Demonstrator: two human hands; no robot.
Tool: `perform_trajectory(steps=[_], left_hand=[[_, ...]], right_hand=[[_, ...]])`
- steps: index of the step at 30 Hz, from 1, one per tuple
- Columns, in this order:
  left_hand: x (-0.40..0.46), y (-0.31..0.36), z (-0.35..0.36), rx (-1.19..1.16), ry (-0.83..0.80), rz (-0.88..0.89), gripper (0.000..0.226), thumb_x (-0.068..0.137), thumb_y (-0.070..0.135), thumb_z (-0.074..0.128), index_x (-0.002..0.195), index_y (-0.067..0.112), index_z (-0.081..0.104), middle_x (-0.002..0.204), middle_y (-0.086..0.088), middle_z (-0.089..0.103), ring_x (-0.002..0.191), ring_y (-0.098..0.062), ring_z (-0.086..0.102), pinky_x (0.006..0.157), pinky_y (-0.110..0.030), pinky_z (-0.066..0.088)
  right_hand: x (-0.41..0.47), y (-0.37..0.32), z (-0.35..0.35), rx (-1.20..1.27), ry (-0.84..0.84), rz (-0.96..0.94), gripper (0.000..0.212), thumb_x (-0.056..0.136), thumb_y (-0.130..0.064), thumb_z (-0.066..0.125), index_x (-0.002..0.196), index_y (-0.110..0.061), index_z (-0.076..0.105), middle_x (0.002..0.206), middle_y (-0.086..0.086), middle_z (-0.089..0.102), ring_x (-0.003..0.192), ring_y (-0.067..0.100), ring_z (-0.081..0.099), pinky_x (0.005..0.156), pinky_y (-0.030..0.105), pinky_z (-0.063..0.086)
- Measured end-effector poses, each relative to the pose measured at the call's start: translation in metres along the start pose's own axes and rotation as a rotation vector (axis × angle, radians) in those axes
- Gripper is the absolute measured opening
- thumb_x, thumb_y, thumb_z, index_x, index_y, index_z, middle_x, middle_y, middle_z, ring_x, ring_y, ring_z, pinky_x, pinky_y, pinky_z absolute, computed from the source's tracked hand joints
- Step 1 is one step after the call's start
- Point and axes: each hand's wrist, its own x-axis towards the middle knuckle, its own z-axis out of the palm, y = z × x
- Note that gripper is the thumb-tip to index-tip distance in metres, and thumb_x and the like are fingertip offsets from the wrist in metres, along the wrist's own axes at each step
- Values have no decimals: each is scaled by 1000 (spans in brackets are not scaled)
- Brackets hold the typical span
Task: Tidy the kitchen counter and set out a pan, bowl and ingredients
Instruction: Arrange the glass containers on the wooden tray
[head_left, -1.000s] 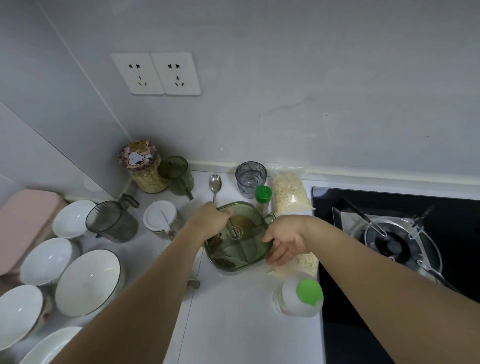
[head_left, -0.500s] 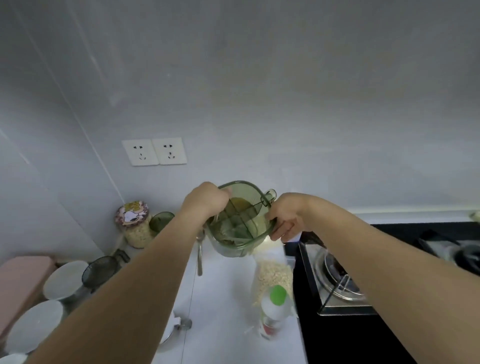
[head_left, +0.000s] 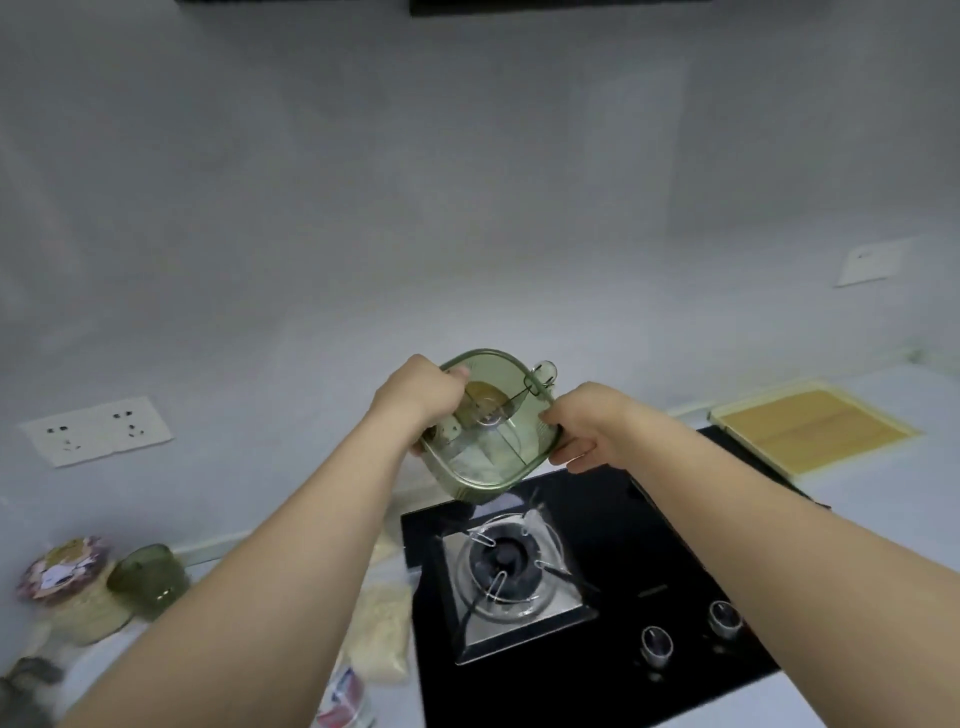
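Observation:
A green see-through seasoning box (head_left: 488, 441) with divided compartments and a clear lid hangs in the air above the back of the black gas stove (head_left: 587, 587). My left hand (head_left: 415, 400) grips its left rim, fingers curled over the edge. My right hand (head_left: 582, 426) holds its right side, thumb on the rim and fingers underneath. The box tilts slightly toward me. Brownish and pale seasonings show inside.
On the counter at lower left stand a cartoon-lidded jar (head_left: 72, 587), a green cup (head_left: 148, 577) and a bag of grains (head_left: 382, 618). A bottle (head_left: 343, 696) sits at the bottom edge. A yellow board (head_left: 810, 428) lies right of the stove. Wall sockets (head_left: 96, 428) are at left.
Both hands have lifted the seasoning box off the counter and carried it rightward, from beside the grain bag to above the stove. The view has swung right with it.

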Motion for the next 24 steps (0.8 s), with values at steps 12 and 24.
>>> perform_trajectory(steps=[12, 24], left_hand=[[-44, 210, 195, -71, -217, 116, 35, 99, 43, 51, 77, 17, 40, 82, -5, 52, 77, -30, 62, 72, -48, 60], [76, 319, 351, -72, -291, 116, 44, 94, 49, 55, 111, 11, 40, 88, -7, 56, 80, -32, 66, 72, -48, 60]], right_hand=[[-15, 153, -241, 201, 263, 95, 13, 97, -13, 53, 91, -2, 53, 80, 16, 66, 70, 28, 67, 59, 34, 54], [104, 230, -385, 218, 343, 148, 13, 94, -16, 56, 94, -3, 54, 81, 16, 65, 73, 30, 68, 75, 42, 58]])
